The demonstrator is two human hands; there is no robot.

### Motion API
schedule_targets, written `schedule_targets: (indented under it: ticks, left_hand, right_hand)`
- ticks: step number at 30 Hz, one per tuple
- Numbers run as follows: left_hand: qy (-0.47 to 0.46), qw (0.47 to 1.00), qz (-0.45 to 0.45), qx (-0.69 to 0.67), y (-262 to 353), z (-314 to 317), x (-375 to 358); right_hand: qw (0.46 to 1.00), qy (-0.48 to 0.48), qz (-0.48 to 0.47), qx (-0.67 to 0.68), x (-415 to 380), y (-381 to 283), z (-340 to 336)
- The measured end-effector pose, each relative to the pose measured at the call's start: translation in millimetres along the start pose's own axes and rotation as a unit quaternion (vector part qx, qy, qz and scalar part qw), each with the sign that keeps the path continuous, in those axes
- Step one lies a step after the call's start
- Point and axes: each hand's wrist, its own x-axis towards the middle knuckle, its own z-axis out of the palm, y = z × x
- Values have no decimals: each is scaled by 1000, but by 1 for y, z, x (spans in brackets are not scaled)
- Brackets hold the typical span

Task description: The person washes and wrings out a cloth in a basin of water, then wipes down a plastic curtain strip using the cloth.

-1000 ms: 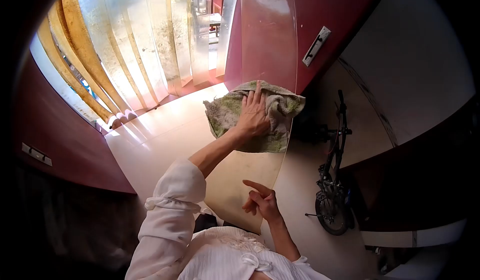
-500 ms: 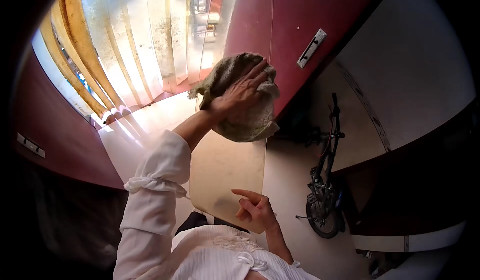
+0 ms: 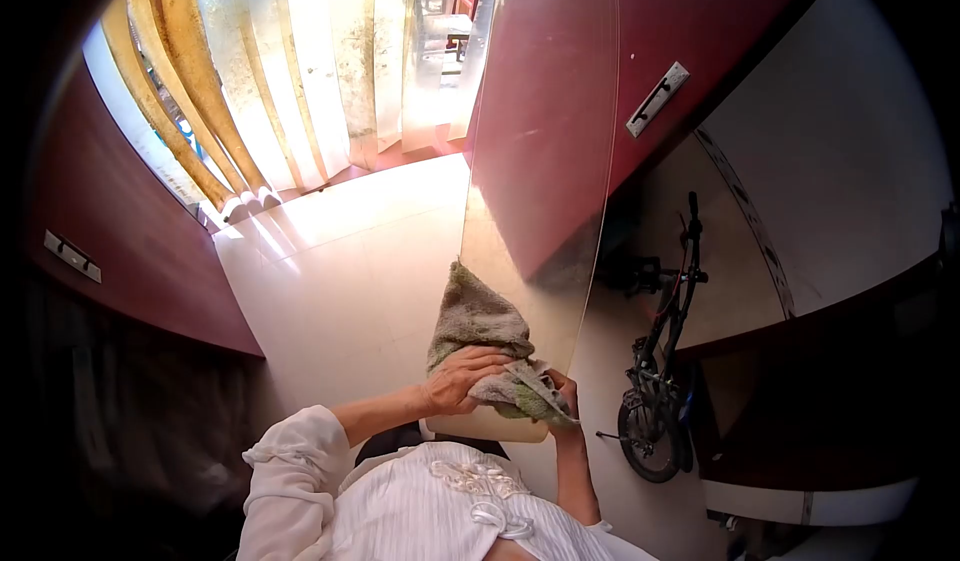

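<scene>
A greenish-grey cloth (image 3: 478, 316) lies bunched against a clear plastic strip (image 3: 530, 251) that runs from the top of the view down to my lap. My left hand (image 3: 468, 376) presses on the cloth from the left, fingers bent over its folds. On the other side, at the strip's right edge, my right hand (image 3: 566, 393) is closed on the cloth's edge. A flap of the cloth covers part of this hand, and most of its fingers are hidden.
Hanging plastic strips (image 3: 330, 71) fill the bright doorway ahead. Maroon door panels (image 3: 660, 21) flank it, with another maroon panel (image 3: 130, 211) at left. A folded black bicycle (image 3: 660, 361) stands on the right. Pale tiled floor (image 3: 350, 291) shows beneath.
My left hand has brought the cloth down along the clear strip towards my body. My right hand, earlier apart from the cloth with a finger extended, has moved up and right to meet it.
</scene>
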Motion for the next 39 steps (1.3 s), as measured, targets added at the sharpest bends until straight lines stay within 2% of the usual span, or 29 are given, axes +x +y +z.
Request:
schedule_targets:
  ticks: [1, 2, 3, 4, 5, 6, 7, 9, 11, 15, 19, 21, 24, 31, 37, 39]
  left_hand:
    - [77, 995, -44, 40, -11, -2, -5]
    - [217, 969, -111, -43, -17, -1, 4]
    - [281, 917, -190, -208, -24, -5, 8]
    - [371, 818, -242, -366, -27, -11, 13]
    - [350, 729, -260, -527, -17, -27, 20]
    - [341, 603, -287, -662, -7, -44, 27]
    - [312, 559, -291, -711, -3, -54, 35]
    - [266, 577, -279, -720, 5, -69, 50]
    - [232, 644, -265, -679, 7, -83, 74]
    - [179, 777, -263, -542, 0, -100, 111]
    - [112, 844, -280, -443, 11, -79, 93]
    - [85, 860, -289, -411, 22, -68, 73]
    - [70, 877, -286, -380, 34, -71, 59]
    - [134, 881, -255, -374, 8, -137, 124]
    - [58, 891, -284, -350, 26, -90, 82]
    - [44, 894, -285, -343, 36, -88, 76]
  right_hand:
    - [997, 35, 40, 64, -1, -16, 10]
    - [997, 33, 38, 60, -4, -36, 9]
    - [995, -22, 77, 63, -9, -55, 5]
    - [988, -76, 117, 66, -14, -66, 4]
    - [988, -77, 117, 62, -20, -69, 4]
    - [985, -81, 111, 106, -26, -71, 3]
    - [979, -85, 104, 151, -28, -72, 1]
    - [979, -96, 117, 137, -27, -70, -1]
    - [974, -116, 152, 119, -33, -66, 1]
    - [980, -133, 125, 75, -33, -65, 18]
    - [989, -52, 125, 59, -24, -49, 21]
    - [990, -22, 127, 66, -21, -41, 14]
    - [988, -53, 132, 50, -29, -46, 12]
    - [986, -91, 127, 57, -20, -53, 23]
    - [987, -30, 156, 26, -22, -35, 9]
    - [988, -54, 141, 40, -25, -41, 15]
